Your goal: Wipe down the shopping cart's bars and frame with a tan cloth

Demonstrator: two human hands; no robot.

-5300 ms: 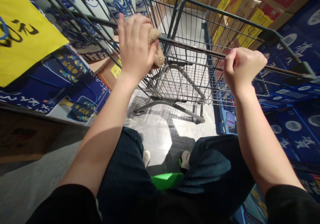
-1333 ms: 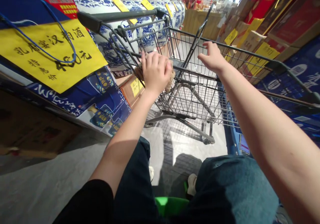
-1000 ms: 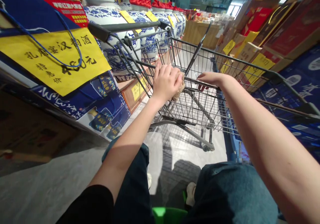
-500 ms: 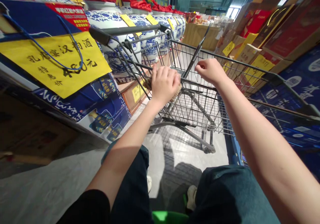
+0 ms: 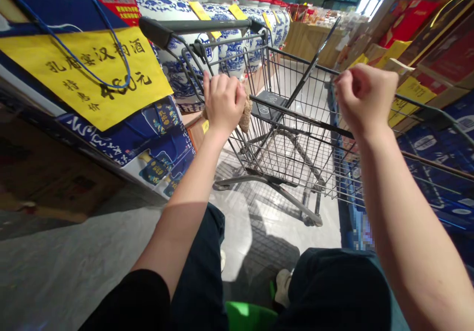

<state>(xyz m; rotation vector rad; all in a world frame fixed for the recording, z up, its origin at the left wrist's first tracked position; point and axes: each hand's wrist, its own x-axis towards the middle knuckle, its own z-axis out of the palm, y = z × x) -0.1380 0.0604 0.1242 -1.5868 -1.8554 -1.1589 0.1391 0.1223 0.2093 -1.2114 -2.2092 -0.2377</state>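
Note:
A grey wire shopping cart (image 5: 296,153) stands in front of me, its dark handle bar (image 5: 200,25) at the upper left. My left hand (image 5: 222,101) is closed on a tan fuzzy cloth (image 5: 246,116) and presses it against the wire bars at the cart's back. My right hand (image 5: 365,96) is clenched in a fist at the cart's right rim; what it grips, if anything, is hidden. A fold-down child seat panel (image 5: 268,110) lies inside the cart between my two hands.
Blue-and-white porcelain jars (image 5: 177,10) with red tops line the left shelf above blue boxes (image 5: 148,143) and a yellow price sign (image 5: 92,74). Stacked blue and red cartons (image 5: 440,74) fill the right side. My knees and a green stool (image 5: 250,316) are below.
Over the last second my left hand has slid the cloth leftward and up along the cart's bars. My right hand has lifted to the right rim and closed into a fist.

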